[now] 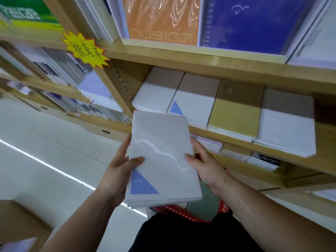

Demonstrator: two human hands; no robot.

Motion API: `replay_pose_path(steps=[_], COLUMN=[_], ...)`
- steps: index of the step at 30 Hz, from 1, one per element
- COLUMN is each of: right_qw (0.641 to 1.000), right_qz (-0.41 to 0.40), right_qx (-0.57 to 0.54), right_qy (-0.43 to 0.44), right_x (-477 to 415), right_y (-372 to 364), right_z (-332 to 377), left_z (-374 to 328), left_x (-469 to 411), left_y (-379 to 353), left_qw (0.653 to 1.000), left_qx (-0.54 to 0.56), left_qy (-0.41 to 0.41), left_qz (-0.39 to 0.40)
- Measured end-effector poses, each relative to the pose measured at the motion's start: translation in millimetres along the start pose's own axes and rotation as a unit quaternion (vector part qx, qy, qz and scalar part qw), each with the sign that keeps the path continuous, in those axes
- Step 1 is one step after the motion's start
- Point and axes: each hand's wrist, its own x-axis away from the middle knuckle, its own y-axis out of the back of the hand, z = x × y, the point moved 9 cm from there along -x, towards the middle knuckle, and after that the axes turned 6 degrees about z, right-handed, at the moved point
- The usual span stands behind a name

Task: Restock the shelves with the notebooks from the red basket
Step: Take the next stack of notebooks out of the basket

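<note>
At the centre of the frame, a person's left hand (118,171) and right hand (205,164) are gripping the long sides of a thin stack of notebooks (161,157), thumbs pressing on top, just above the red basket (181,213) at lower centre. The glossy covers are probably slippery, the stack light and bendy, so gripping both edges with fingers underneath looks safest. A matching pile (192,106) is lying on the shelf (325,139) ahead.

We record a light wooden shelf (325,140) carrying four touching notebook stacks: a plain white stack (154,95), a blue-triangled white stack (196,102), a mustard-yellow stack (236,113), another white stack (285,131).
</note>
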Motion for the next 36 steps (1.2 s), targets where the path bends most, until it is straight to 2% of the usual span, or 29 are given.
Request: replay_pose_path(steps=[11, 17, 21, 25, 28, 32, 36], right_qw=[0.98, 0.962, 0.954, 0.947, 0.946, 0.949, 0.965], right_qz=[-0.194, -0.263, -0.298, -0.319, -0.322, -0.312, -0.257], right_qx=[-0.023, -0.023, -0.023, -0.041, -0.039, 0.018, 0.023], right_qy=[0.041, 0.063, 0.024, -0.009, -0.014, -0.032, -0.054], right_x=[-67.1, -129.2, -173.1, -182.3, -183.3, -183.1, -167.0], right_y=[-55.5, -48.9, -42.8, -43.8, -41.1, -41.2, -56.6], right_z=[40.0, 84.1, 79.9, 46.0, 43.2, 45.1, 22.8], left_z=[-46.5, -75.2, -63.8, -41.8, -19.8, -8.3, -7.5], left_x=[-137.3, -229.3, -269.4, -260.7, -231.0, -199.9, -206.2], left_y=[71.6, 75.0, 83.4, 110.4, 127.2, 123.3, 124.2], left_qw=[0.983, 0.976, 0.974, 0.968, 0.963, 0.978, 0.986], left_qx=[-0.096, -0.123, -0.169, -0.216, -0.229, -0.126, -0.095], left_qy=[0.012, -0.027, -0.003, 0.006, 0.061, 0.084, 0.07], left_qz=[0.157, 0.175, 0.149, 0.132, 0.125, 0.141, 0.114])
